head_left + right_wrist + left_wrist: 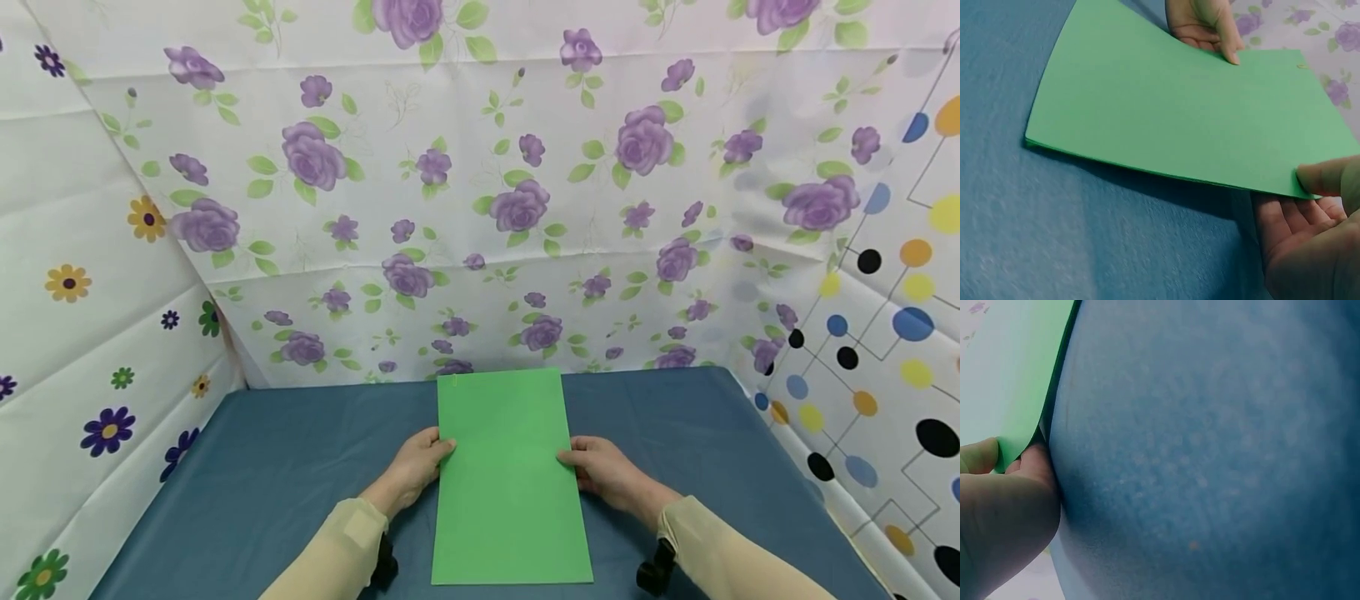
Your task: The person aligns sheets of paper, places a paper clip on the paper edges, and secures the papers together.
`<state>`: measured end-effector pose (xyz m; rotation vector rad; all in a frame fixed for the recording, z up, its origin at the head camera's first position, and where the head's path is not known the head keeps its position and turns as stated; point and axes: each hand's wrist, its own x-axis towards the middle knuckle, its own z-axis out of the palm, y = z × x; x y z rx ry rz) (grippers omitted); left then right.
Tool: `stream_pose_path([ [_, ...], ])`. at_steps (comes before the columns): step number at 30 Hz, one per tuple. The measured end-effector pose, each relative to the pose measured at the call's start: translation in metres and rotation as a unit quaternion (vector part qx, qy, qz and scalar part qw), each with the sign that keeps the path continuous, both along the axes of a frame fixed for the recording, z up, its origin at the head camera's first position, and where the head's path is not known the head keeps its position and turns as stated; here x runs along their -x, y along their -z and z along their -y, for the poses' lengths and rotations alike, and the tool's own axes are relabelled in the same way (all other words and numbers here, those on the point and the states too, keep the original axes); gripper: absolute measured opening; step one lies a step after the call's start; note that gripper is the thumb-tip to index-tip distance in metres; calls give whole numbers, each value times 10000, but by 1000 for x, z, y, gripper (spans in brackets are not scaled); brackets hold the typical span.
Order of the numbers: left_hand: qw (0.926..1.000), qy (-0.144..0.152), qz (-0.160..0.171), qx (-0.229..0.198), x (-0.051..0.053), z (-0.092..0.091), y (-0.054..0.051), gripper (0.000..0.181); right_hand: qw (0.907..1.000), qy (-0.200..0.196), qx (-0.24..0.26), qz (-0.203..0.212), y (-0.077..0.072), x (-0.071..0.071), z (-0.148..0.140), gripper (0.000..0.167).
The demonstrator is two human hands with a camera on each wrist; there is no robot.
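A flat green rectangular card sheet [506,492] lies lengthwise in front of me in the head view. Its near edge looks slightly thick in the right wrist view, perhaps layered, and a small yellowish mark shows by one far corner. My left hand [412,468] pinches the left long edge, thumb on top and fingertips tucked beneath. On the opposite edge my right hand [611,473] does the same, its fingers partly under the card sheet [1179,112]. A shadow below the right edge shows that side raised off the table. The sheet's underside is hidden.
A blue cloth-covered table [315,442] spreads under and around the sheet. Behind it hangs a white curtain with purple flowers [517,208]. Patterned white cloths close off the left side [67,350] and right side [892,358]. Dark wrist straps [656,571] sit below both sleeves.
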<state>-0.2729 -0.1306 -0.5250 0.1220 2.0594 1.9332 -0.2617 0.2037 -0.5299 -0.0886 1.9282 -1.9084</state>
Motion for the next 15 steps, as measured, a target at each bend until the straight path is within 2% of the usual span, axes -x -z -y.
stream_pose_path([
  [6, 9999, 40, 53, -157, -1, -1, -3, 42, 9993, 367, -86, -12, 0, -5, 2, 42],
  [10, 9992, 211, 122, -308, -4, 1, -9, 44, 9988, 477, -101, -75, -2, -9, 1, 45],
  [15, 9971, 515, 315, -459, -12, 5, -17, 45, 9984, 558, -23, -117, -8, -10, -2, 46],
])
